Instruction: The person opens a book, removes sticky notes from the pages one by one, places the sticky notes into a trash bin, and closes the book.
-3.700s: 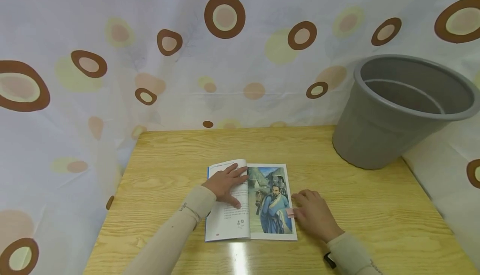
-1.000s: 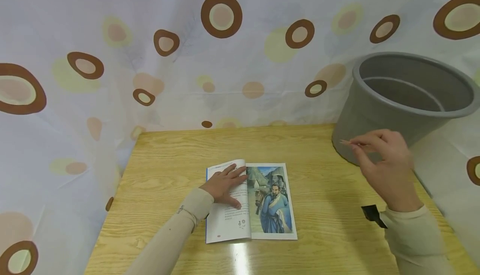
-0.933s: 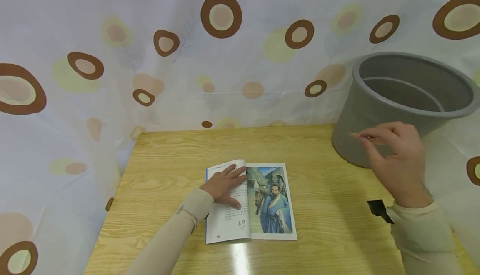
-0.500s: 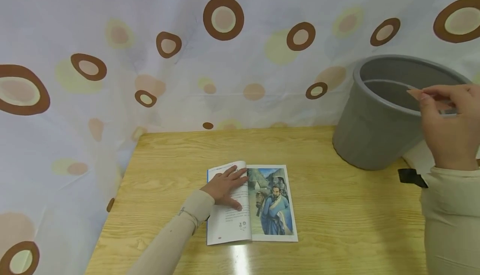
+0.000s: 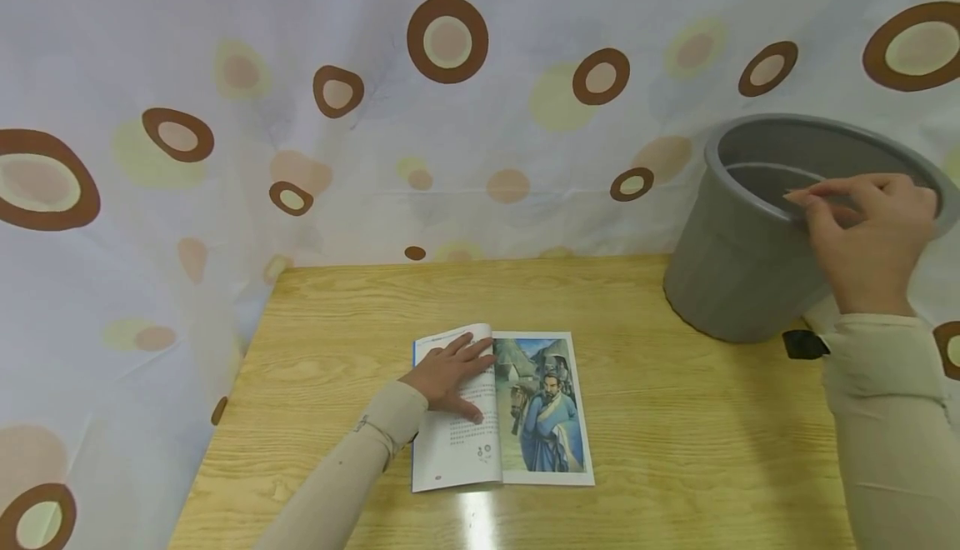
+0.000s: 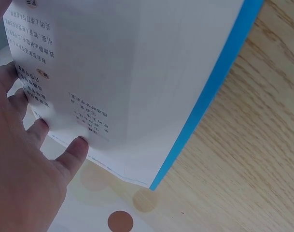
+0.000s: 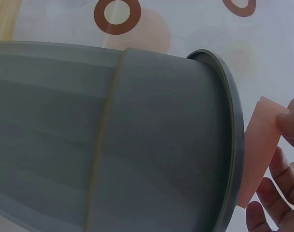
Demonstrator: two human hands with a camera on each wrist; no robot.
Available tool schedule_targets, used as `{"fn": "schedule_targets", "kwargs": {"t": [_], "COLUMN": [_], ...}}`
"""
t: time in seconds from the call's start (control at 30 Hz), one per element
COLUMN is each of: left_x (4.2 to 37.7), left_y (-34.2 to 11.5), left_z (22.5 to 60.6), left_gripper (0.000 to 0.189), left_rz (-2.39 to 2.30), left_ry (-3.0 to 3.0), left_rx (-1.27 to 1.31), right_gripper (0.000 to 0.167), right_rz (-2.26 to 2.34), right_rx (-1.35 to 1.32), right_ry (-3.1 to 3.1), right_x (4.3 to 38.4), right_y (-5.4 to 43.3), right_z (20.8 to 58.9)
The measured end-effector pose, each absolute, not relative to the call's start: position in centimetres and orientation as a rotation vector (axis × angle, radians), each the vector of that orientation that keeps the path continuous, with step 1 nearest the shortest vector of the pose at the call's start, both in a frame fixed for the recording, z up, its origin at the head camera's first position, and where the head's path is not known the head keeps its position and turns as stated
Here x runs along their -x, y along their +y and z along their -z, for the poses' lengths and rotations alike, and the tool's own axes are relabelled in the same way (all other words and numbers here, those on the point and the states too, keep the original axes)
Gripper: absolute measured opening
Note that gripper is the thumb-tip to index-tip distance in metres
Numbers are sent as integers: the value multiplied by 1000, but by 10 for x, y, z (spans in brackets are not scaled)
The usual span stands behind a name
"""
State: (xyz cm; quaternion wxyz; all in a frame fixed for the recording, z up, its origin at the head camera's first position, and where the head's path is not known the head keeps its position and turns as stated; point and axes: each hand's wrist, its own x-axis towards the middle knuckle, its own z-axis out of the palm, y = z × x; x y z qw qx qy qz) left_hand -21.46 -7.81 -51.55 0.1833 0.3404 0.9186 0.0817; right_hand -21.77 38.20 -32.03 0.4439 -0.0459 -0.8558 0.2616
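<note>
An open booklet [image 5: 456, 462] lies on the wooden table, with printed text on its left page and a painted robed figure on its right page. My left hand [image 5: 448, 377] rests spread on the left page near the fold. In the left wrist view, its fingertips touch the page beside the blue edge [image 6: 209, 99]. Over the rim of a grey bin [image 5: 738, 275], my right hand [image 5: 873, 229] pinches a pink sticky note [image 7: 260, 150] between thumb and fingers. The right wrist view has the note just outside the rim, partly hidden by it.
The bin stands at the table's back right corner, tilted in view. A white curtain [image 5: 450, 133] with brown and yellow round shapes hangs behind the table [image 5: 337, 300] and along its sides. A black strap end [image 5: 805, 345] sticks out from the right sleeve.
My right hand has peeled the pink sticky note from the booklet's right edge and carried it up and right to the bin, lately shifting slightly left. My left hand stays on the page.
</note>
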Motion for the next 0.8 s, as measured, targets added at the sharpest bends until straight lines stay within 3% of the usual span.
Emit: {"fn": "schedule_targets", "kwargs": {"t": [0.8], "left_x": [213], "left_y": [-80], "left_z": [516], "left_gripper": [99], "left_rz": [-257], "left_ry": [2595], "left_rx": [-954], "right_gripper": [27], "right_rz": [-537], "right_rx": [159], "right_ry": [-2256], "right_x": [223], "right_y": [387], "right_z": [323]}}
